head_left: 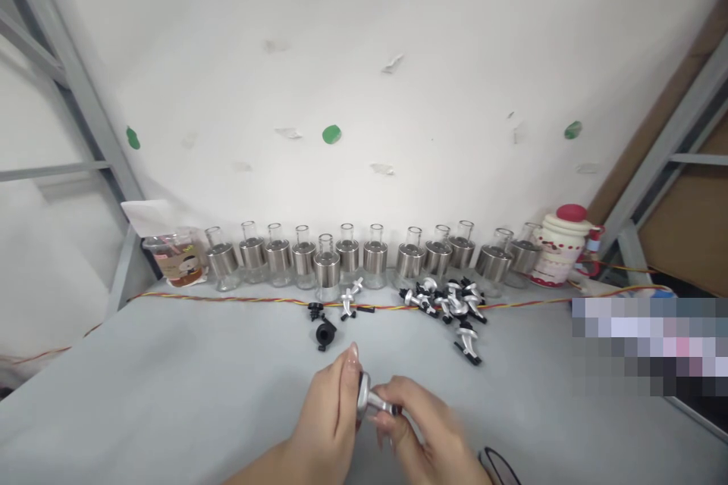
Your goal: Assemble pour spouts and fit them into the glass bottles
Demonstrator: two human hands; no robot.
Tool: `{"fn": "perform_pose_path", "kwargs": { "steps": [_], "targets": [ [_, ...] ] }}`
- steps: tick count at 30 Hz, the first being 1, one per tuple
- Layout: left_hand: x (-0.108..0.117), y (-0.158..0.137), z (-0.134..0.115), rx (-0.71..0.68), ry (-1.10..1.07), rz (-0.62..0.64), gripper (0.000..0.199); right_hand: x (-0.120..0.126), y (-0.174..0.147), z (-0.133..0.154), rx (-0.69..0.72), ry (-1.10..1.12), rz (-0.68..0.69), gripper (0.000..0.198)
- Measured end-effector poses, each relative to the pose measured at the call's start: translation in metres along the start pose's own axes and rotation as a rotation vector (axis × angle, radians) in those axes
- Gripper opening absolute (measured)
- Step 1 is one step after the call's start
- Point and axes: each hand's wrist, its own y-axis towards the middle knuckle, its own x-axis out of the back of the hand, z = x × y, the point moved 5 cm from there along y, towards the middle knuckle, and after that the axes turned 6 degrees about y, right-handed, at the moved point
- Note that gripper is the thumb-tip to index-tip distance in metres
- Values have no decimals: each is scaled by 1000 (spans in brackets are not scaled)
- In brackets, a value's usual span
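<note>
A silver-and-black bottle pourer spout is held low in front of me, lying sideways between both hands. My left hand is closed around its wide collar end, and the fingers hide most of that part. The narrow nozzle is pinched between the thumb and fingers of my right hand. Just beyond my hands lie a round black plastic part and a small black ribbed stopper. Beside them is a loose silver spout piece. More silver pourers are heaped to the right, with a single pourer nearer me.
Several glass bottles with metal sleeves stand in a row along the white wall. A drink cup is at the left end, a cream tumbler with a red lid at the right. Twisted red-yellow wire crosses the grey table.
</note>
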Motion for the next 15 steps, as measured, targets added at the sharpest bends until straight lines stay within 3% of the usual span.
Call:
{"fn": "perform_pose_path", "kwargs": {
  "steps": [5, 10, 13, 15],
  "targets": [
    [2, 3, 7, -129, 223, -4, 32, -9, 6, -16, -376, 450, 40, 27],
    [2, 8, 10, -264, 410, 7, 25, -20, 10, -28, -549, 858, 86, 39],
    [-2, 14, 10, -237, 412, 78, 27, -23, 10, -36, -672, 1072, 144, 37],
    [-2, 19, 10, -149, 311, 110, 30, -24, 12, -39, -729, 1174, 190, 34]
  ]
}}
